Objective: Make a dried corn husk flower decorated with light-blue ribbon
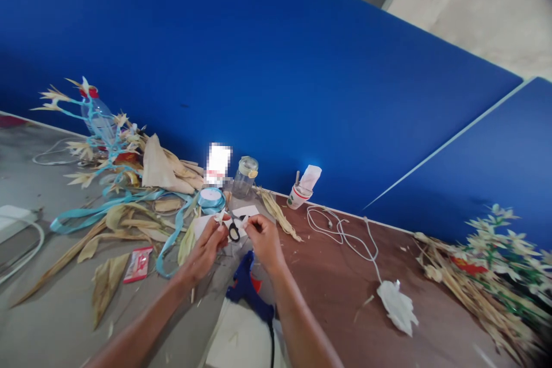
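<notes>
My left hand (209, 246) is closed on a small whitish piece (221, 218) at its fingertips; its exact kind is too small to tell. Close by on the right, my right hand (264, 237) pinches its fingers together, with a tiny pale bit showing at the tips. Black-handled scissors (234, 232) lie between the two hands, on or beside white paper (245, 212). Just beyond my left hand is a roll of light blue ribbon (211, 200). A dark blue glue gun (250, 290) rests below my hands, its cord running toward me.
Dried corn husks (125, 224) and loose blue ribbon (81, 219) spread across the left, near a red packet (138, 264). At the back stand a lit phone (218, 164), a glass jar (245, 177) and a cup (298, 196). A white cable (345, 236) and husk flowers (495, 253) lie right.
</notes>
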Tool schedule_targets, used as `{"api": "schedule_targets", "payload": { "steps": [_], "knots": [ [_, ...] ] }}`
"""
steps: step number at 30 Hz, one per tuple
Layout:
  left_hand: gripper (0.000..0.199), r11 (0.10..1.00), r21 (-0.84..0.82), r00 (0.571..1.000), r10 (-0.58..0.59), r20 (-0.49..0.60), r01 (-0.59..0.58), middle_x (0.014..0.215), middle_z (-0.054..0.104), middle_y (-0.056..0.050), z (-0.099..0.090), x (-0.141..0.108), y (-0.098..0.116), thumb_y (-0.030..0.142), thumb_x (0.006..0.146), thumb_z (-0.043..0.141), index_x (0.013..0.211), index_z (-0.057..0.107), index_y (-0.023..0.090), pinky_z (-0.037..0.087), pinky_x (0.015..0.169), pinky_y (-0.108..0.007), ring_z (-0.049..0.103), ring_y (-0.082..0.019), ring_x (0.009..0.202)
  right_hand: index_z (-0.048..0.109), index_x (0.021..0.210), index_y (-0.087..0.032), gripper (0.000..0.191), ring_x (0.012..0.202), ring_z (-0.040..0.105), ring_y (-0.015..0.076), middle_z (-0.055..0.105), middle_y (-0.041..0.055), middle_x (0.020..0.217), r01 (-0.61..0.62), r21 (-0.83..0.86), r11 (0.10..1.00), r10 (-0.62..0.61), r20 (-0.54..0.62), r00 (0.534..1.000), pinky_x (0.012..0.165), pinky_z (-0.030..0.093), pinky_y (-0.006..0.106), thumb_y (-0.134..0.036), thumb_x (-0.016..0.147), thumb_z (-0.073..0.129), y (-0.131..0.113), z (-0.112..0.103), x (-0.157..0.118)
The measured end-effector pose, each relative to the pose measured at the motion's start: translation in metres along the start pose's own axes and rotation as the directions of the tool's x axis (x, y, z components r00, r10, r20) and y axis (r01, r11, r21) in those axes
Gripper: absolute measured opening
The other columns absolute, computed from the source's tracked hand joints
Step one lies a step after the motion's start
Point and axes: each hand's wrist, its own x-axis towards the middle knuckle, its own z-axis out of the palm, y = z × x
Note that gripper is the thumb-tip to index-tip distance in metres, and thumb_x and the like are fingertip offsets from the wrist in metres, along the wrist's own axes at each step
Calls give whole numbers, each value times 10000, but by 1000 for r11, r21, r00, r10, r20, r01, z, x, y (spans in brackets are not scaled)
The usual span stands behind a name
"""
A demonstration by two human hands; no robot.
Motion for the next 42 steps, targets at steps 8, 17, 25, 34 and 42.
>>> {"api": "schedule_targets", "payload": {
  "steps": [8,17,25,34,42],
  "knots": [
    [287,981,181,998,60,16,-62,595,499,31,0,0,1,466,796,553,833,602,185,389,540,-242,466,-115,543,566,629,-169,132,539,418,99,494,-42,571,-27,163,986,29,-14,999,534,338,220,-267,716,573,-7,6,-8],
    [242,945,299,991,137,11,-134,690,660,-28,-2,3,3,406,764,596,654,647,196,456,714,-283,587,-188,737,564,609,-171,118,536,412,98,483,-49,550,-79,324,943,96,-37,995,542,336,228,-264,674,599,-12,18,-12],
    [243,926,355,992,119,49,-129,684,652,-22,-4,2,5,400,764,600,642,656,197,424,678,-257,563,-187,726,570,616,-172,110,544,439,102,512,-39,559,-94,347,933,113,-35,993,557,353,228,-267,667,595,-15,18,-12],
    [158,969,196,986,133,104,-151,631,625,-3,0,0,5,360,757,638,768,639,203,416,652,-263,553,-161,651,562,596,-179,106,520,400,95,475,-54,531,-127,415,901,144,-10,990,536,334,227,-263,630,617,-17,15,-12],
    [183,995,-48,975,91,204,-83,651,627,8,-5,1,-3,327,834,600,960,530,216,417,699,-281,570,-148,678,571,580,-178,97,522,402,95,478,-54,529,-152,430,890,166,6,986,562,347,236,-249,621,622,-17,11,-11]
  ]
}}
